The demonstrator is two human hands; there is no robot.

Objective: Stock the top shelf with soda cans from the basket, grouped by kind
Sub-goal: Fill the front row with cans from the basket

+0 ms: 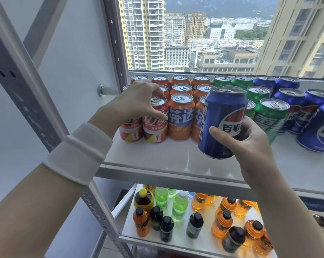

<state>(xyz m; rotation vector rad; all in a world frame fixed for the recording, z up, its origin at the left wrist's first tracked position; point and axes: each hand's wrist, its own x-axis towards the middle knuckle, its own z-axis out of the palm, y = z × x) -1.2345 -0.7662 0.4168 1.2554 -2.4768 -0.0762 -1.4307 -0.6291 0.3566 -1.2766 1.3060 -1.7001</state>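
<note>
left hand [139, 101] grips front red can [155, 121] on top shelf [176, 155]; right hand [246, 138] holds blue pepsi can [220, 121] aloft.

Cans: red [154, 125], orange [180, 118], green [269, 118], blue w/ red-white-blue logo [220, 123]; shelf [176, 155] white.

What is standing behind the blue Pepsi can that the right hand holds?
Behind the blue Pepsi can in the right hand, orange cans and green cans stand on the top shelf. The can hides several of them partly, so the exact count stays unclear.
</note>
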